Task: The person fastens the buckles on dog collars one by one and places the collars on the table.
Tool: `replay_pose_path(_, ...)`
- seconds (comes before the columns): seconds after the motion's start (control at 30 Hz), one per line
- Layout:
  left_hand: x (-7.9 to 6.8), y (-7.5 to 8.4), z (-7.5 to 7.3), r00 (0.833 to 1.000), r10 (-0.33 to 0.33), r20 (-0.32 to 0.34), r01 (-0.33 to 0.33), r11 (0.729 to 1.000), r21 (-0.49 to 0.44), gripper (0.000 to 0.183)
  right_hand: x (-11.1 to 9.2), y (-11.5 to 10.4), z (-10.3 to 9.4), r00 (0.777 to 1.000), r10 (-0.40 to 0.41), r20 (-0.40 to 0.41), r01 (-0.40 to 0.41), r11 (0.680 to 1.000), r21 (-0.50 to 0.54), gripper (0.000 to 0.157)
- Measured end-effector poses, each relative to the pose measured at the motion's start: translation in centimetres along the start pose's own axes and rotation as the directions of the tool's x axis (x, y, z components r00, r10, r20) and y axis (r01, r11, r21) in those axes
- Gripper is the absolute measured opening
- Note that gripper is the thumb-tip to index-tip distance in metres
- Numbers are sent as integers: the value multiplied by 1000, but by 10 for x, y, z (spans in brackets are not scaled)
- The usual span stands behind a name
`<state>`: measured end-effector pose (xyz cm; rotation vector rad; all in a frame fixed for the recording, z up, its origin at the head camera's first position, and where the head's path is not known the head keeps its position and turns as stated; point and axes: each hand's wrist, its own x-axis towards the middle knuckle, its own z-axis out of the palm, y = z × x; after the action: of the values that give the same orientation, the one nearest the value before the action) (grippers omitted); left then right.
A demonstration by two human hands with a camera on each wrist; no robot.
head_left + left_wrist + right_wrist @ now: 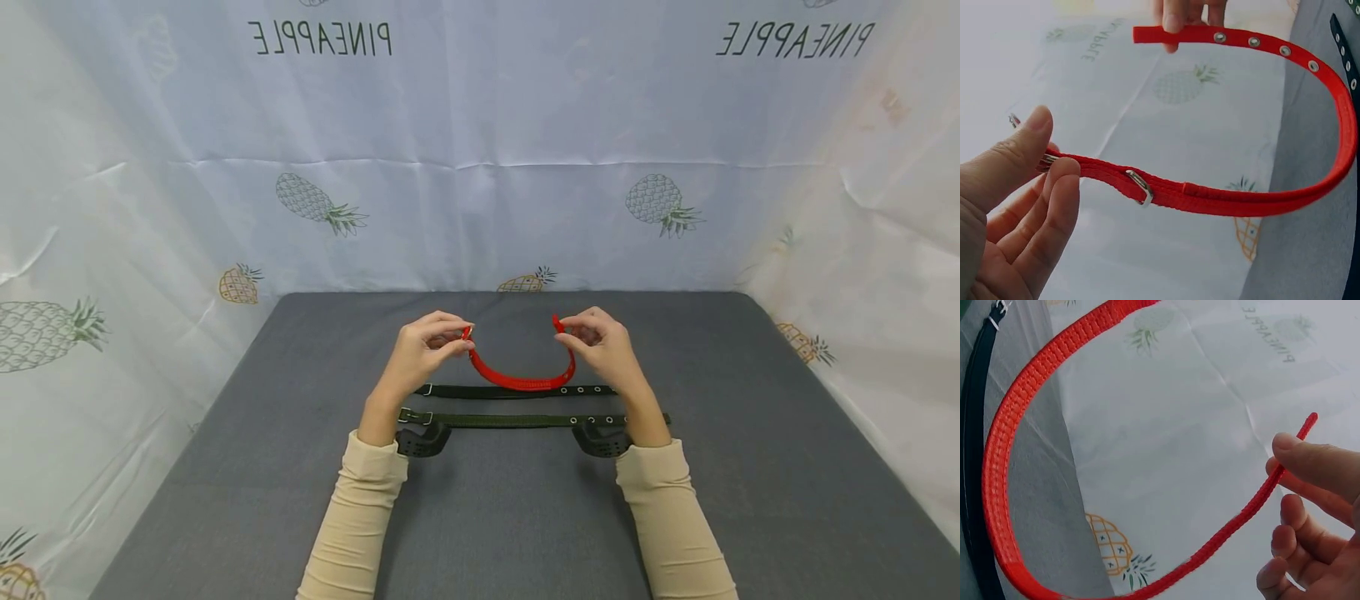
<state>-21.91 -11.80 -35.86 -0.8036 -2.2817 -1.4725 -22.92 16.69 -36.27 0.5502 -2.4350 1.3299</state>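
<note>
A red dog collar (525,384) hangs in a U-shaped curve between the two hands, above the dark table. My left hand (423,350) pinches its buckle end between thumb and finger. In the left wrist view the metal buckle (1047,160) is partly hidden by the fingers, and a D-ring (1141,189) sits farther along the strap. The tip end, near a row of metal eyelets (1285,50), is pinched by my right hand (603,342). A short bit of the red tip (1310,423) sticks out past the right thumb.
Two more collars lie straight across the grey table (510,517): a black collar (487,392) behind and a dark green collar (495,421) in front. Both have buckles at left and eyelets at right. White pineapple-print cloth (465,108) hangs at the back and sides.
</note>
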Motion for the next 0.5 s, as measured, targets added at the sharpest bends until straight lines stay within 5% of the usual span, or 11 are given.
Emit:
replay_pose_path(0.23, 0, 4, 6, 999, 40, -16, -40, 999, 24, 24, 0, -8, 9, 999, -36, 23, 36, 999, 19, 21)
replay_pose_path(0.5, 2, 7, 15, 996, 72, -57, -71, 997, 22, 23, -1, -16, 16, 995, 12, 102, -19, 997, 73, 23)
